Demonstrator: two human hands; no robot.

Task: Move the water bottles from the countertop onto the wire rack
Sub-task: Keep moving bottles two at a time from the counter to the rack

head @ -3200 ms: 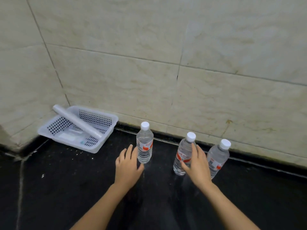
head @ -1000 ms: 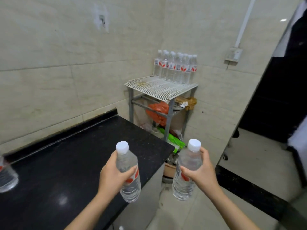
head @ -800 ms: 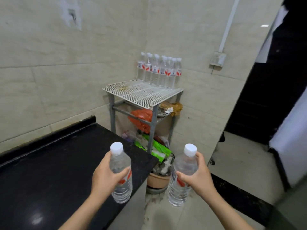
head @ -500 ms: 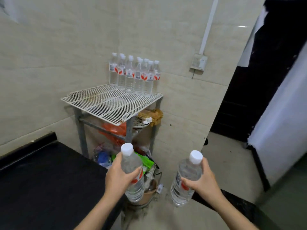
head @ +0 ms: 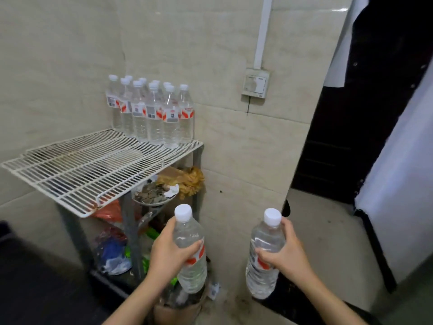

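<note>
My left hand point(head: 169, 254) grips a clear water bottle point(head: 190, 268) with a white cap and red label, held upright at the lower middle. My right hand point(head: 284, 255) grips a second, similar water bottle point(head: 262, 272) to its right. Both hang in the air below and in front of the white wire rack point(head: 89, 170), which stands against the tiled wall at the left. Several water bottles point(head: 152, 113) stand bunched at the rack's far right corner by the wall. The rest of the rack's top is bare wire.
The black countertop's end point(head: 35, 289) lies at the lower left. Under the rack sit a dish of scraps point(head: 154, 195), plastic bags point(head: 112, 252) and a pot point(head: 178, 303). A wall switch point(head: 255, 83) is at the upper right, a dark doorway point(head: 365, 113) further right.
I picked up two bottles from the countertop and turned right toward the rack. Over the last second the rack has come closer and shifted left, while both bottles stay gripped.
</note>
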